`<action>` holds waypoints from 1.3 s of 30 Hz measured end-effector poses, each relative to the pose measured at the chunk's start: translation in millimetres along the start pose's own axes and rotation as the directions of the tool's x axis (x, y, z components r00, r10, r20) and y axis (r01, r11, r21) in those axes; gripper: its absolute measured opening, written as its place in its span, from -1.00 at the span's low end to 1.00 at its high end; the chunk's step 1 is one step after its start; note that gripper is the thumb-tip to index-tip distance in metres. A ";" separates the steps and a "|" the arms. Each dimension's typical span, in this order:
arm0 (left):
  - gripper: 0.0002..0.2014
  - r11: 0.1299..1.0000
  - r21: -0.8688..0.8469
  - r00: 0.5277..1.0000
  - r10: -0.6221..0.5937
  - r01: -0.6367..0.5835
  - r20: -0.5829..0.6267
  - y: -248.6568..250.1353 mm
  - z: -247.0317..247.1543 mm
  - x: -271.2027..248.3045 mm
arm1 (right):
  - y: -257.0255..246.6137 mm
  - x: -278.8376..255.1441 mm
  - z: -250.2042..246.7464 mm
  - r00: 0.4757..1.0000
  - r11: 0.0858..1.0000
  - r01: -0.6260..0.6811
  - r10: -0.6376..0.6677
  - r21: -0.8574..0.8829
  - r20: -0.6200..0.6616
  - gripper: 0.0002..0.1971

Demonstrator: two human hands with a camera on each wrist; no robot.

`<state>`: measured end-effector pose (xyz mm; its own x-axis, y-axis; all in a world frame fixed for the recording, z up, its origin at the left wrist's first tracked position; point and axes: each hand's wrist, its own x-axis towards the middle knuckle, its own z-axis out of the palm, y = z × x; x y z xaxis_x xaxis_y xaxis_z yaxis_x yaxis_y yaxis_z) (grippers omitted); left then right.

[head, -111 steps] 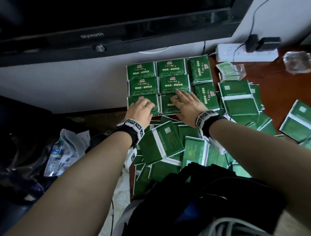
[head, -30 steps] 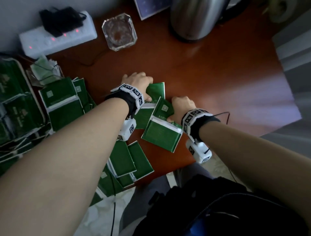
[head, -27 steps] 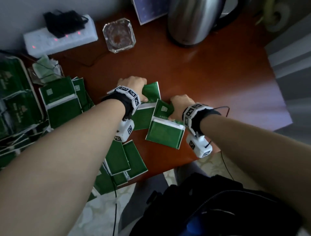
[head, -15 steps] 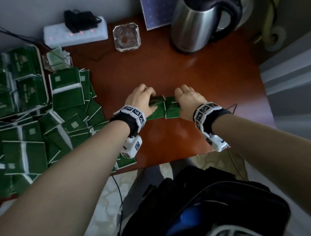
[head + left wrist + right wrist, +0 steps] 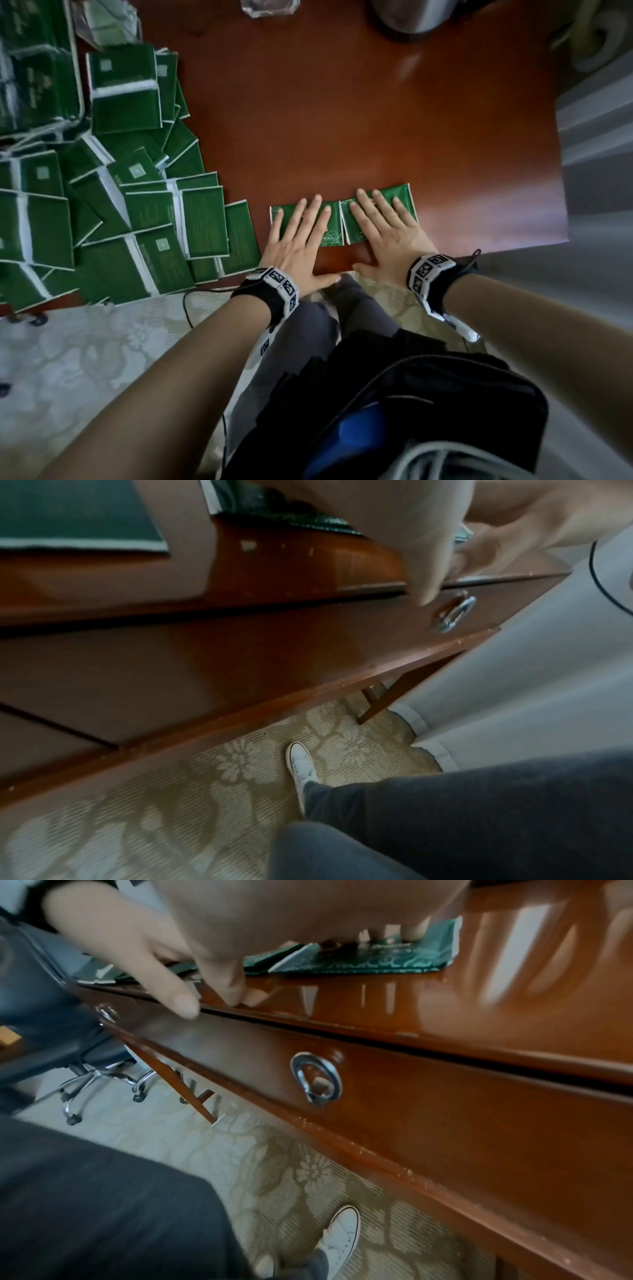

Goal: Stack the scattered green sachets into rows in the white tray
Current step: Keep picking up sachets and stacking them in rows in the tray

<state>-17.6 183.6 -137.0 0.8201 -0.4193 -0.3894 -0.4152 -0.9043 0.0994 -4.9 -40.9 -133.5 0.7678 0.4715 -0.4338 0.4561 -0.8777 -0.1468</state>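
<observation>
1. The left hand (image 5: 297, 245) lies flat, fingers straight and spread, pressing a green sachet (image 5: 330, 234) onto the brown desk (image 5: 342, 120) at frame centre.
2. The right hand (image 5: 387, 236) lies the same way, fingers apart, on a second sachet (image 5: 406, 198) touching the first one's right edge.
3. Scattered sachets (image 5: 137, 212) overlap across the left of the frame.
4. The white tray (image 5: 78, 68), holding sachets, sits in the upper left corner.
</observation>
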 end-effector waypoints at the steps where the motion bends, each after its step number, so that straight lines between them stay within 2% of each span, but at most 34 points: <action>1: 0.20 1.000 0.026 1.000 -0.001 0.001 -0.001 2.2 3.8 -4.3 | -3.0 -4.0 1.9 1.000 1.000 -0.001 0.001 0.000 -0.015 0.10; 4: 0.07 0.998 0.066 1.000 -0.010 0.012 -0.030 9.5 13.9 -18.2 | -12.7 -16.8 8.5 0.999 1.000 -0.011 0.009 -0.028 -0.039 0.02; 7: -0.21 0.998 0.056 0.999 0.012 -0.010 -0.048 16.7 18.0 -36.4 | -25.0 -30.7 12.1 1.000 0.996 -0.030 0.030 -0.088 -0.010 -0.12; 11: -0.30 0.999 0.007 0.997 0.041 -0.040 -0.060 15.2 1.0 -62.8 | -48.8 -46.1 -2.7 1.000 0.997 -0.011 0.012 -0.073 0.012 -0.31; 13: -0.36 0.999 -0.049 0.999 0.022 -0.023 -0.032 10.0 -16.5 -75.2 | -63.1 -50.6 -23.2 0.997 0.997 -0.043 0.047 -0.065 0.061 -0.38; 16: -0.52 0.995 -0.085 0.996 -0.060 0.054 -0.072 -6.5 -50.7 -92.4 | -85.8 -52.2 -64.2 0.988 0.992 -0.115 0.120 -0.060 0.098 -0.55; 19: -0.68 0.983 -0.138 0.978 -0.139 0.119 -0.153 -36.6 -92.4 -112.5 | -110.8 -42.8 -108.9 0.982 0.982 -0.190 0.190 -0.018 -0.006 -0.64; 21: -0.74 0.975 -0.141 0.957 -0.200 0.173 -0.210 -60.4 -123.2 -129.2 | -131.3 -31.9 -139.3 0.979 0.983 -0.185 0.183 -0.016 -0.086 -0.69; 25: -0.68 0.952 -0.094 0.909 -0.307 0.292 -0.282 -110.5 -172.3 -162.3 | -180.6 -8.2 -193.2 0.970 0.989 -0.139 0.128 -0.040 -0.206 -0.71; 29: -0.64 0.924 -0.082 0.874 -0.380 0.374 -0.302 -165.3 -192.1 -184.2 | -227.9 25.3 -222.5 0.959 0.990 -0.105 0.076 -0.092 -0.272 -0.73; 33: -0.63 0.892 -0.107 0.837 -0.450 0.440 -0.310 -225.1 -191.2 -191.4 | -264.0 76.8 -230.9 0.957 0.989 -0.091 0.055 -0.115 -0.284 -0.75; 39: -0.62 0.870 -0.100 0.838 -0.492 0.482 -0.236 -311.6 -193.6 -197.4 | -316.8 157.2 -240.1 0.966 0.993 -0.113 0.114 0.019 -0.234 -0.75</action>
<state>26.1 532.6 86.2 0.9845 0.0743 -0.1587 0.0737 -0.9972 -0.0094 79.4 331.7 58.3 0.8987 0.3749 -0.2278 0.3578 -0.9268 -0.1137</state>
